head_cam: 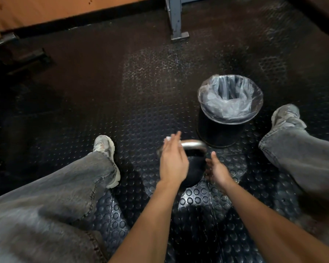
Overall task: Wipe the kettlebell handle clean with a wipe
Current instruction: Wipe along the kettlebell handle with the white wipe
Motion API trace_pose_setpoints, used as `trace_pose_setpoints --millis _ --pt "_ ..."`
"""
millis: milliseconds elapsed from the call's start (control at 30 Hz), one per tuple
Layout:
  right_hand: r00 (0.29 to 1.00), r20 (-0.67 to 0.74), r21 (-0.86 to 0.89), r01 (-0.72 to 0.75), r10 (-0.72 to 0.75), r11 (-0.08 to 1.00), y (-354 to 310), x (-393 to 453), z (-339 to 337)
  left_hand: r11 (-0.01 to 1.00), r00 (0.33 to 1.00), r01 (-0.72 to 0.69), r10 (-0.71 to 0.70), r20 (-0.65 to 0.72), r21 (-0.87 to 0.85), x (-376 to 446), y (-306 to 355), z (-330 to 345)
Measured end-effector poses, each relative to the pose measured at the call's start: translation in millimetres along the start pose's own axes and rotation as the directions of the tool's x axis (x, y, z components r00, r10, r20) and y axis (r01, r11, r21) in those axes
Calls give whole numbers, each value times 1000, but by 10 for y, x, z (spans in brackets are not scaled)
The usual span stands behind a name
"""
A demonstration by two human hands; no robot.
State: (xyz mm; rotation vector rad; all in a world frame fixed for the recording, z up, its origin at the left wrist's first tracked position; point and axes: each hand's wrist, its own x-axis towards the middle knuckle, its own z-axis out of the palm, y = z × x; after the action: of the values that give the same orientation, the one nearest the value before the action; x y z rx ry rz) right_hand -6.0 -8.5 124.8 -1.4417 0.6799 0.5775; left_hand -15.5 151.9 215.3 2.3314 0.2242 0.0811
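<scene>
Fingers [176,138] of the left hand [172,162] press a wipe [168,138] on the kettlebell handle [193,144], which runs left-right.

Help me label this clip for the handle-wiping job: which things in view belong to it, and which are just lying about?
Belongs to the job:
kettlebell
kettlebell handle
wipe, at the left hand fingertips
right hand, beside the kettlebell

Just lying about:
lined bin
grey metal post
dark gear far left

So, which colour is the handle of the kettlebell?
Silver-grey handle, black kettlebell; head view.
</scene>
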Motion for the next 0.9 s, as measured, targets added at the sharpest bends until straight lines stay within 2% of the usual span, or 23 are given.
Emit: trace_pose_setpoints --millis 67,100,200,267,333,400,500,567,633,700,800,900 --pt "1000 -6 -19 -3 2 1000 21 28 -15 995 992 -95 94 84 15 -111 30 21" --pt "1000 -1 -10 -7 7 1000 24 34 -17 996 993 -86 86 82 -4 -189 -8 23" --pt "1000 23 24 -7 6 1000 7 10 -4 989 992 98 -106 -68 -115 -334 -203 0" --pt "999 35 32 -8 7 999 -7 -16 5 954 953 221 -255 -162 -202 -276 -268 -24" --pt "1000 23 42 -2 1 999 -16 -32 15 944 939 261 -297 -175 -203 -133 -241 -41" --pt "1000 20 35 8 -9 999 -23 -49 20 967 961 227 -242 -134 -120 2 -144 -34" --pt "1000 1 16 15 -15 1000 -7 -24 12 999 1000 27 -28 7 31 61 14 9" --pt "1000 -3 -3 16 -16 1000 18 8 -2 997 993 -72 70 90 19 -30 10 17" --pt "1000 15 17 17 -17 1000 24 15 -6 996 993 -86 89 72 -33 -195 -82 -3" --pt "1000 28 34 5 -6 999 20 7 0 993 1000 8 -10 -12 -118 -332 -199 -10" --pt "1000 13 25 -8 7 1000 -7 -34 6 955 969 176 -210 -128 -238 -293 -278 15" --pt "1000 20 15 -2 2 1000 -27 -62 7 964 964 193 -221 -148 -184 -52 -179 13"
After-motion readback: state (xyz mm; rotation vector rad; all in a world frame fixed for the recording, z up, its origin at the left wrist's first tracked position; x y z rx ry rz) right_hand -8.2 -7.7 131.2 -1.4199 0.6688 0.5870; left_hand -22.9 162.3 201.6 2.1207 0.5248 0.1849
